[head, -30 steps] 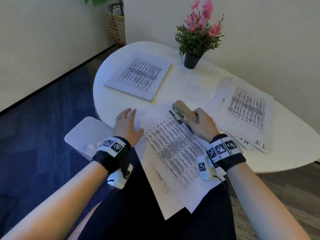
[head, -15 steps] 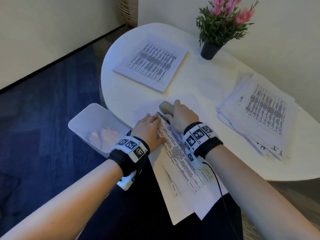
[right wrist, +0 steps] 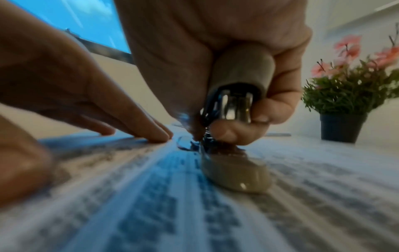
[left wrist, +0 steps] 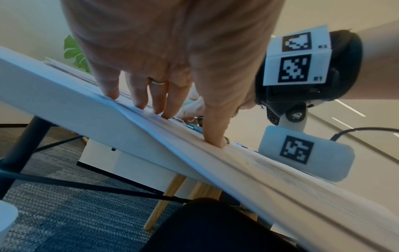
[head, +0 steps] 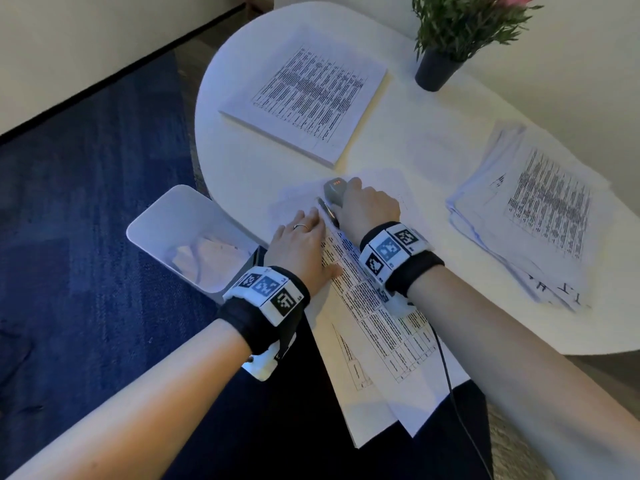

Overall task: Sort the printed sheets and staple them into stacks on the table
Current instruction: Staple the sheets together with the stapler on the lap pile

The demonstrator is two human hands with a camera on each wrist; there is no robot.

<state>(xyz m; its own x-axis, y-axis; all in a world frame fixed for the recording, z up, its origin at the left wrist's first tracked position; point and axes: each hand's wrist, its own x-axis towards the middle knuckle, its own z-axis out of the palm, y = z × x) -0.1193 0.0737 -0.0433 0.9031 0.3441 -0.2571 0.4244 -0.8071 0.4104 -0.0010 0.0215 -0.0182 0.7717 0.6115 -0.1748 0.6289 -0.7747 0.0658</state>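
Note:
A few printed sheets (head: 377, 317) lie at the near edge of the white table (head: 242, 174) and hang over it toward my lap. My left hand (head: 301, 237) lies flat on them with straight fingers (left wrist: 159, 102), pressing the paper down. My right hand (head: 363, 209) grips a grey stapler (head: 334, 190) whose nose sits over the sheets' far corner; the right wrist view shows the stapler (right wrist: 237, 95) in my curled fingers with its base (right wrist: 237, 175) resting on the printed sheets (right wrist: 172, 204). A neat stack (head: 311, 95) lies at the far left, a loose pile (head: 540, 209) at the right.
A potted plant with pink flowers (head: 446, 39) stands at the back of the table. A white bin (head: 180, 233) with crumpled paper sits on the blue carpet just left of the table's edge. A cable (head: 446, 386) runs from my right wrist.
My right hand has carried the stapler leftward to the sheets' far corner and lowered it onto them. My left hand slid right onto the paper beside it. The head view tilted down and closer.

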